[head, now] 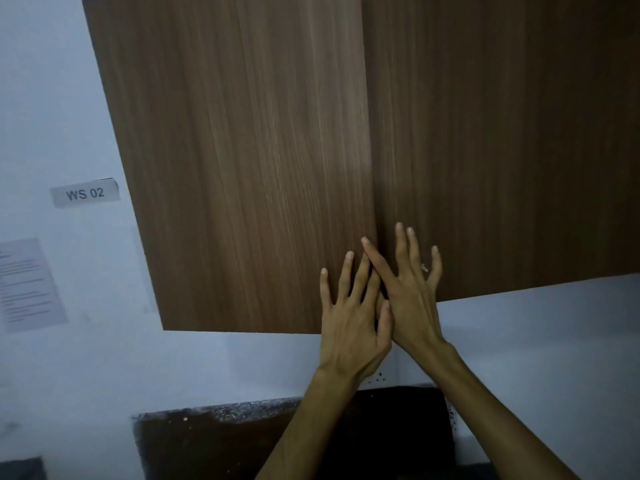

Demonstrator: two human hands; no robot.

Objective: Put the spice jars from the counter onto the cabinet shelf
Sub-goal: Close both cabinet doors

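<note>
While both arms reach up from the lower edge of the view, the left hand [349, 327] and right hand [410, 292] lie flat, fingers [400, 244] spread and straight, against the shut wood-grain cabinet doors [242, 161] beside the centre seam, the right index finger crossing over the left hand's fingers. A wall label [85, 193] reads "WS 02"; the print on a paper sheet [29, 284] below it is too blurred to read. Behind the forearms shows a dark table [214, 441]; the spice jars and the cabinet shelf are out of sight.

Closed cabinet doors [242, 168] block shelf access.
</note>
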